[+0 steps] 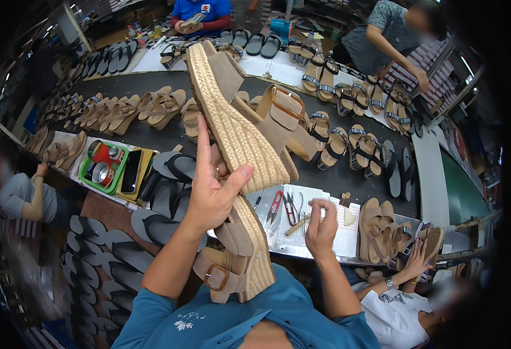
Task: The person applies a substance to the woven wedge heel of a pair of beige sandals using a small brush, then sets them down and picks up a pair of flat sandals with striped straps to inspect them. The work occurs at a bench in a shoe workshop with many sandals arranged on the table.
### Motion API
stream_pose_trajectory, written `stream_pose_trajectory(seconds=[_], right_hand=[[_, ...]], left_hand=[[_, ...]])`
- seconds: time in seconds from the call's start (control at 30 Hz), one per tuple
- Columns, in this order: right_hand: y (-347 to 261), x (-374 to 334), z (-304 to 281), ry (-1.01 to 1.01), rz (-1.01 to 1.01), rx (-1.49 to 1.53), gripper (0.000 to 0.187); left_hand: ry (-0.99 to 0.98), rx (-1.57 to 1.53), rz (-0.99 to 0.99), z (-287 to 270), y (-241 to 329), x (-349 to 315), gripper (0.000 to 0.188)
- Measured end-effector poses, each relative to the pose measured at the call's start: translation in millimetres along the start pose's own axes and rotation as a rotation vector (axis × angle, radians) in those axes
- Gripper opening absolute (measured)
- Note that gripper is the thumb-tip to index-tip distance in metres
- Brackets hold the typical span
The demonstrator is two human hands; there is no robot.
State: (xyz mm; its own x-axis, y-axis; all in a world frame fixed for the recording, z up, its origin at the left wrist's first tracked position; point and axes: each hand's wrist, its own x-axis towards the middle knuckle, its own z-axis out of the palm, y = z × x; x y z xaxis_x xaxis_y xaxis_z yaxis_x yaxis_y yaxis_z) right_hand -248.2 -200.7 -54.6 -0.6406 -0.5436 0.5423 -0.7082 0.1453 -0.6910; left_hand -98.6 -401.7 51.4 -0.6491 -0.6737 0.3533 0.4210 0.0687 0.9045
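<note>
My left hand (215, 186) grips a wedge sandal (241, 139) with a braided straw-coloured sole, taupe straps and a brown buckle. It is raised over the bench with its braided side toward me. A matching sandal (258, 256) is below my left hand, against my shirt; what supports it is hidden. My right hand (322, 227) is just over the bench's near edge with its fingers curled in. Beside those fingers is a small wooden-handled tool (296, 227); I cannot make out whether they hold it. Thread snips (276, 205) lie on the paper nearby.
Rows of sandals (116, 113) cover the dark bench (162, 79). At left are a green basket (105, 185) with tins and a black phone (131, 171). Grey flip-flops (116, 256) are stacked at lower left. Several co-workers surround the bench; one at lower right handles a sandal (433, 241).
</note>
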Motion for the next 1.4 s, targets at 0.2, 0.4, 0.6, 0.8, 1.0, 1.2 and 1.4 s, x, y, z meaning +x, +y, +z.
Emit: stream_pose_trajectory(seconds=[0.2, 0.4, 0.6, 0.8, 1.0, 1.2, 1.4], right_hand=[[-109.2, 95.6, -12.4, 0.118, -0.702, -0.012, 0.026], [-123.1, 114.0, 8.8, 0.164, -0.792, -0.142, 0.025], [-141.8, 107.3, -2.4, -0.135, -0.699, -0.239, 0.020], [-125.5, 60.4, -26.5, -0.367, -0.461, 0.068, 0.015], [-88.7, -0.4, -18.4, -0.750, 0.202, 0.496, 0.054], [-93.1, -12.4, -4.7, -0.847, 0.242, 0.400, 0.069], [-86.7, -6.3, -3.7, -0.713, 0.141, 0.459, 0.056]], left_hand=[[-0.044, 0.011, 0.043, 8.7, 13.1, -2.2, 0.103], [-0.062, 0.032, 0.077, 14.4, 20.6, -4.5, 0.103], [-0.032, 0.070, 0.060, -1.2, 11.1, -3.5, 0.101], [0.057, -0.011, 0.033, -17.3, 4.9, -2.1, 0.098], [0.075, 0.034, 0.056, -20.3, -0.7, 2.7, 0.097], [0.093, 0.011, 0.036, -17.8, -4.3, 6.3, 0.097], [0.098, 0.014, 0.038, -14.5, 4.5, 7.6, 0.097]])
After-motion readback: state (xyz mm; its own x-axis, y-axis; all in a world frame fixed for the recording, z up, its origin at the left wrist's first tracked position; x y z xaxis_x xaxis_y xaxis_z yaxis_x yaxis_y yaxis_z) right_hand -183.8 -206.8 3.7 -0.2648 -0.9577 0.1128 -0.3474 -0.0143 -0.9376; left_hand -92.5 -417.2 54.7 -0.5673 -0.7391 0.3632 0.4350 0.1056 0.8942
